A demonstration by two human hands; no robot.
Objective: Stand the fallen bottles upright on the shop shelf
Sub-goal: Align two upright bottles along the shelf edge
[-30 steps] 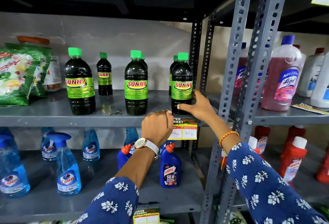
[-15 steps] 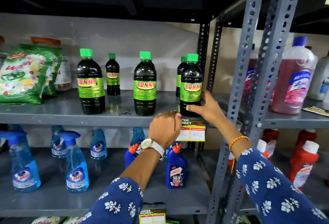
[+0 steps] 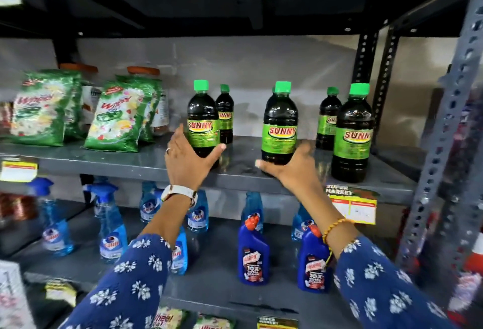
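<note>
Several dark Sunny bottles with green caps stand upright on the grey middle shelf point(image 3: 130, 164). My left hand point(image 3: 188, 164) wraps the lower part of the left front bottle point(image 3: 202, 116), thumb on its right side and fingers on its left. My right hand point(image 3: 290, 169), blurred, cups the base of the middle front bottle point(image 3: 279, 124). A third front bottle point(image 3: 352, 132) stands free at the right. Two smaller-looking bottles point(image 3: 224, 114) point(image 3: 328, 116) stand behind. No bottle lies on its side in view.
Green Wheel detergent bags point(image 3: 120, 116) lean at the shelf's left, with jars behind. Blue Colin spray bottles point(image 3: 111, 226) and Harpic bottles point(image 3: 252, 253) fill the shelf below. A perforated grey post point(image 3: 444, 145) rises at the right. A yellow price tag point(image 3: 351, 205) hangs on the shelf edge.
My view has swung left. My left hand rose from the shelf edge and closed around the left front bottle. My right hand left the right bottle and moved to the middle one.
</note>
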